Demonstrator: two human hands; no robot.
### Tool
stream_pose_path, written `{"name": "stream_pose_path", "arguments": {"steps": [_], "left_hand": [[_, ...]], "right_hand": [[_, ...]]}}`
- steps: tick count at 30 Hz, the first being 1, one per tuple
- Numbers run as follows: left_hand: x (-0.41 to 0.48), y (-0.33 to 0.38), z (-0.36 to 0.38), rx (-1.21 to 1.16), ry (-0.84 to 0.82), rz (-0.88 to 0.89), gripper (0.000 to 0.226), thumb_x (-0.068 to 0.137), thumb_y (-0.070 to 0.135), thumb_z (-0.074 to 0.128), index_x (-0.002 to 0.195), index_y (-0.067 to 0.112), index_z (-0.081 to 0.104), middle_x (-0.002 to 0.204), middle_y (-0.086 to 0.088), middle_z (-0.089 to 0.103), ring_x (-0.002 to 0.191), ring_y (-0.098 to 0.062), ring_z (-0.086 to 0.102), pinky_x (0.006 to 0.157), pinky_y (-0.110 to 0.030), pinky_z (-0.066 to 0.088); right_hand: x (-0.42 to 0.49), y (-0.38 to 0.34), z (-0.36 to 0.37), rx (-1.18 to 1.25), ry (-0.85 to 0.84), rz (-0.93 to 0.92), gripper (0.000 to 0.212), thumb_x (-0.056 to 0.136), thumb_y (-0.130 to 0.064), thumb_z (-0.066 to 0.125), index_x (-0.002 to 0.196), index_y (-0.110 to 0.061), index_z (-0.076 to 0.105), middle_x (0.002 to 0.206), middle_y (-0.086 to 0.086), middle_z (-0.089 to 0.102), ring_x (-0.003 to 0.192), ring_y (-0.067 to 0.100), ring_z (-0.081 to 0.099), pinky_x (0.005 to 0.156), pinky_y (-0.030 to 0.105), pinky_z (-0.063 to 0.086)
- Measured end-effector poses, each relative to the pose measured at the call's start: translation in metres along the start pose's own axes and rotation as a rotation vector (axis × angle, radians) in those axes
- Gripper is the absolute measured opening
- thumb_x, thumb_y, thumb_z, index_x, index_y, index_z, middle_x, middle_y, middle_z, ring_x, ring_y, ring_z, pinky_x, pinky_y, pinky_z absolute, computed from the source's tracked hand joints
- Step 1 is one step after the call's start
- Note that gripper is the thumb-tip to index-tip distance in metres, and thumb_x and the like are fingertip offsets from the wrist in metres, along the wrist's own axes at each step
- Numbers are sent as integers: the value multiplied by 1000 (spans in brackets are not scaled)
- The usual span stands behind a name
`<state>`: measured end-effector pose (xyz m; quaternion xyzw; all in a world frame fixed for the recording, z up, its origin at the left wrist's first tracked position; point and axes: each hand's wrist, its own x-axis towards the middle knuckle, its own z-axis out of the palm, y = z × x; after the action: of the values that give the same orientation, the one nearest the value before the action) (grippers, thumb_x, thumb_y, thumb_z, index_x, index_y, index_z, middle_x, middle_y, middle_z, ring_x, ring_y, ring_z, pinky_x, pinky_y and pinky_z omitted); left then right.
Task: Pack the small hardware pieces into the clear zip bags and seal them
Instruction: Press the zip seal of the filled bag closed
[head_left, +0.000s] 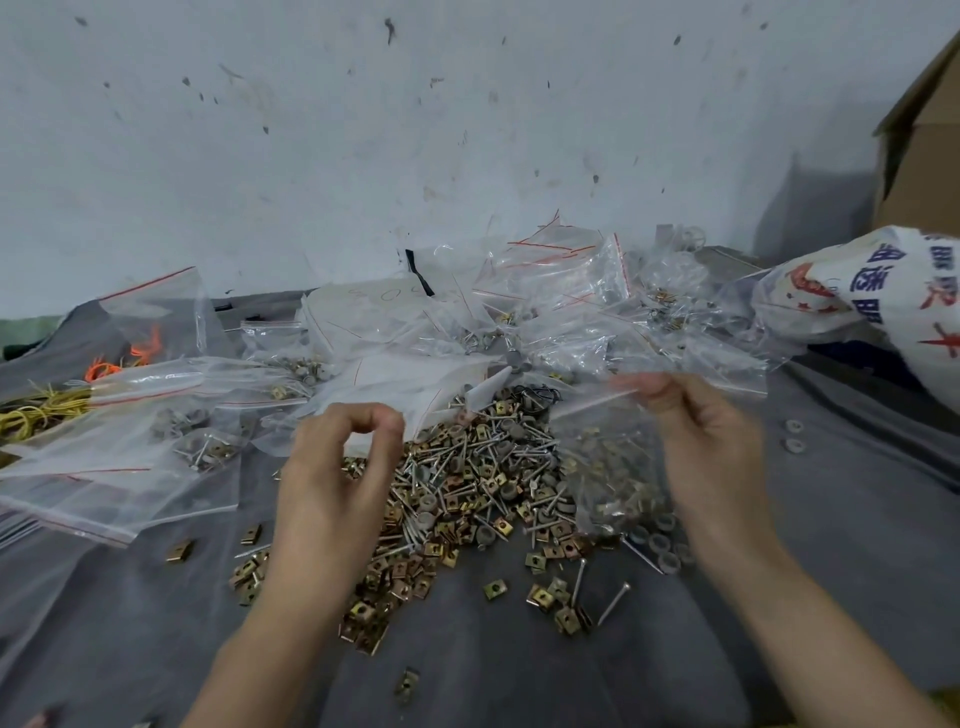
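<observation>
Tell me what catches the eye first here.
A pile of nails, yellowish clips and washers sprawls in the middle of the grey cloth. The right hand pinches the top of a part-filled bag just right of it. Behind, a heap of clear bags lies along the wall.

Screws and clips (467, 499) lie piled in the middle of a cloth (519, 675). At 12 o'clock, behind them, a heap of zip bags (524, 312); at 9, flat bags (119, 467); at 2, a sack (883, 291) before a box (922, 156); at 3, a bag (613, 467) pinched by the right hand (711, 441).
</observation>
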<state>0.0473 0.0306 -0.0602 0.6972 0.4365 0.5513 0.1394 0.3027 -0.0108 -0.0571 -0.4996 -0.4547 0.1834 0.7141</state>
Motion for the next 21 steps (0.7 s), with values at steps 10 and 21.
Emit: {"name": "stream_pose_path", "arguments": {"steps": [10, 21], "left_hand": [[-5, 40, 45, 53, -168, 278, 23, 100, 44, 47, 109, 31, 65, 104, 21, 62, 106, -7, 53, 88, -38, 45], [-3, 46, 59, 30, -150, 253, 13, 95, 28, 62, 104, 21, 69, 95, 15, 63, 95, -10, 57, 81, -37, 48]], "right_hand": [[-20, 0, 36, -49, -246, -155, 15, 88, -37, 65, 99, -38, 75, 96, -19, 76, 94, -1, 71, 83, 16, 54], [-16, 7, 40, -213, -190, -254, 27, 96, -44, 57, 103, -26, 76, 94, -11, 76, 91, 5, 71, 80, 28, 56]]}}
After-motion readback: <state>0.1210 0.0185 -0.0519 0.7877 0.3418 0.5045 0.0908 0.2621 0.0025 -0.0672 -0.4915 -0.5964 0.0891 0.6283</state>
